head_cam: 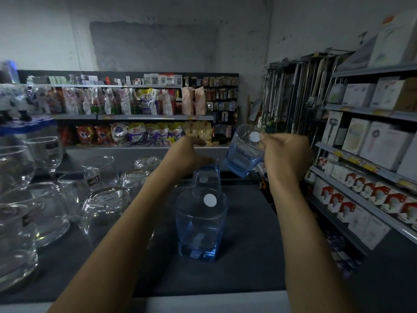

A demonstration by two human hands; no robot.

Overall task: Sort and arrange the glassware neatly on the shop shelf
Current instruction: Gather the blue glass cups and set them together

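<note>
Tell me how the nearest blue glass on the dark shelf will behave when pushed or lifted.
The nearest blue glass is probably stable: its thick square base sits flat on the shelf, so it should slide, not roll. It is likely bottom-heavy, and its smooth walls look slippery. It is probably breakable.

Single head-worn view, facing forward and down, close over shelf [237, 256]
</note>
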